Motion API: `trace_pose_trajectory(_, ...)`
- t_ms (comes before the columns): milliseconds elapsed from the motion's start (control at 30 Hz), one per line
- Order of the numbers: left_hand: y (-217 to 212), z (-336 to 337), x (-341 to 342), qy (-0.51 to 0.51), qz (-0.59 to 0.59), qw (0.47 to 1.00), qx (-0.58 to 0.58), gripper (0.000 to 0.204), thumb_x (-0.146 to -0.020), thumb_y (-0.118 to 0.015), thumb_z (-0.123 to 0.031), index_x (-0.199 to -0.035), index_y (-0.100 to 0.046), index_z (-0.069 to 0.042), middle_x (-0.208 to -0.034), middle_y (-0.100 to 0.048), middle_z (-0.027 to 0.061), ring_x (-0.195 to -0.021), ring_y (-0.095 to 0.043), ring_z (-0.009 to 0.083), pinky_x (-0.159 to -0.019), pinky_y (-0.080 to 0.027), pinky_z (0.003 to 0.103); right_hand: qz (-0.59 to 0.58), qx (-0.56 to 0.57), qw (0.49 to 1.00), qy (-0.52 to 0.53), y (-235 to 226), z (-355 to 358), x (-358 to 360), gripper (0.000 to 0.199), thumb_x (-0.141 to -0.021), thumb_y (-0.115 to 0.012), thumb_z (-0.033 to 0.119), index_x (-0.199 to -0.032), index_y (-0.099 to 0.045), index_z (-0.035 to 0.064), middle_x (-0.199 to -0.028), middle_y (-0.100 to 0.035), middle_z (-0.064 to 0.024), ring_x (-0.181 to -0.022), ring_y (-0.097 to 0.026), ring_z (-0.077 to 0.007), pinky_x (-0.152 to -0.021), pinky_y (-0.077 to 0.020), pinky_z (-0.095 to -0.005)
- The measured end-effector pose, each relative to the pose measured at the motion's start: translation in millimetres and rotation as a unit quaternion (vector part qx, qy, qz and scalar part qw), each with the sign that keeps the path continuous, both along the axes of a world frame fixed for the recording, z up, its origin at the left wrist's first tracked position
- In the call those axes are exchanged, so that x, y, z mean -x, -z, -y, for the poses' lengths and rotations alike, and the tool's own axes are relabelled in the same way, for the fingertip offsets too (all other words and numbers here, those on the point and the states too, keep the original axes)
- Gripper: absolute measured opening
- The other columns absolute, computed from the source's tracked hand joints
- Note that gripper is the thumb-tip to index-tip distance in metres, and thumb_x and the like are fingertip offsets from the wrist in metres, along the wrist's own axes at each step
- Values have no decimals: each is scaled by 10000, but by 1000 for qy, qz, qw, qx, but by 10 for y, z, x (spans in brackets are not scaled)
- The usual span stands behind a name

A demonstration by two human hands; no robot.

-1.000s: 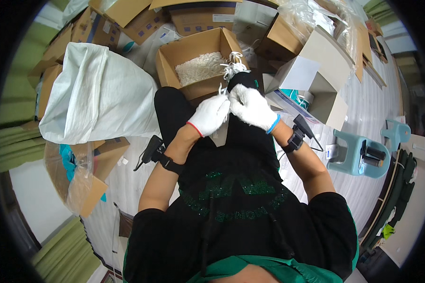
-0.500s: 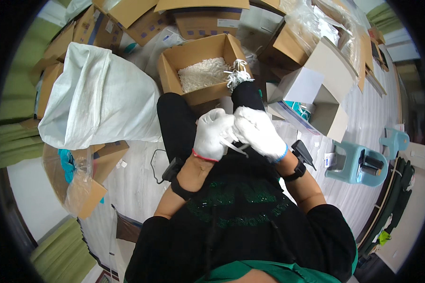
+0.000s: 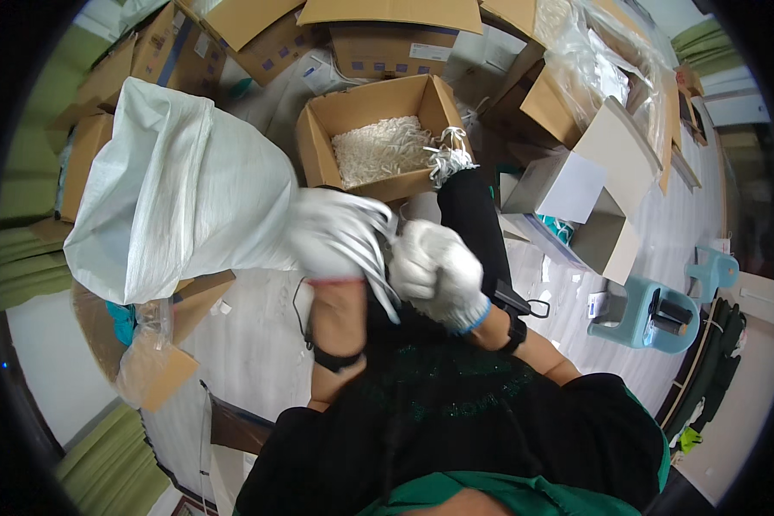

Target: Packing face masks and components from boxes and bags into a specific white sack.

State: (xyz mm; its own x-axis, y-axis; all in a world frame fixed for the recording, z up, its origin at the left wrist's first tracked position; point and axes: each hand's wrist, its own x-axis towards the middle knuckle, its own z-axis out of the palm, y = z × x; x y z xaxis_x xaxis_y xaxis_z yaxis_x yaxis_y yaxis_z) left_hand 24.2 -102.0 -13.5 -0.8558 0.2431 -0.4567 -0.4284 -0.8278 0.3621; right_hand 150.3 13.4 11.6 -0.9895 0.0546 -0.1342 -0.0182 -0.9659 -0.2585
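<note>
My left hand [image 3: 328, 230], in a white glove with a red cuff, is smeared by motion beside the white woven sack [image 3: 206, 172]. Thin white straps [image 3: 382, 288] trail from its fingers toward the right hand. Closed in a fist, my right hand [image 3: 440, 273] wears a white glove with a blue cuff; what it holds, if anything, is hidden. Beyond the hands stands an open cardboard box [image 3: 318, 129] with a heap of short white straps [image 3: 378, 150] inside. Another bunch of white straps [image 3: 450, 157] lies over my right knee.
At the right is an open white-lined carton [image 3: 606, 232] with teal items inside. Blue plastic stools [image 3: 649, 314] stand farther right. Several cardboard boxes [image 3: 391, 53] line the far side, some with clear plastic [image 3: 576, 52]. Another carton [image 3: 172, 370] sits at the left below the sack.
My left hand has swung left toward the sack with the straps, apart from the right hand. My right hand has shifted slightly down. The view has moved a little.
</note>
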Motion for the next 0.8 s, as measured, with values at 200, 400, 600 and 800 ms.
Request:
trace_pose_trajectory(200,307,360,754,39,8,987,155,262,-958,-537,-338,-1024,-563,-86,-744,-511,16,-592,-527,82,-459,-405,236,298,-221,926,71,597,-543,399,181,-904,-505,172,-746,-522,85,-625,-495,-17,-491,-458,-153,-464,-386,-280)
trace_pose_trajectory(400,800,96,610,134,36,987,84,280,-929,-654,-293,-1071,-549,-75,-763,-504,-4,-566,-444,33,-454,-331,179,334,-356,872,34,1283,-1205,1477,641,-989,-470,464,-1381,-390,-37,-1343,-480,-160,-1160,-560,-251,-935,-484,-375)
trace_pose_trajectory(600,918,-411,137,236,-40,964,113,229,-943,-546,-52,-1168,-546,-10,-946,-575,51,-730,-577,128,-664,-510,289,319,-483,805,130,1492,-1365,879,368,-993,-524,295,-1181,-579,-17,-1008,-658,-117,-850,-664,-211,-720,-548,-346)
trace_pose_trajectory(800,1471,-1394,-104,328,21,940,89,165,-977,-543,-148,-1103,-581,-50,-868,-600,47,-730,-605,147,-614,-500,286,360,-427,826,82,1118,-1191,-356,297,-1001,-533,269,-1129,-631,19,-957,-697,-88,-773,-674,-172,-683,-541,-290)
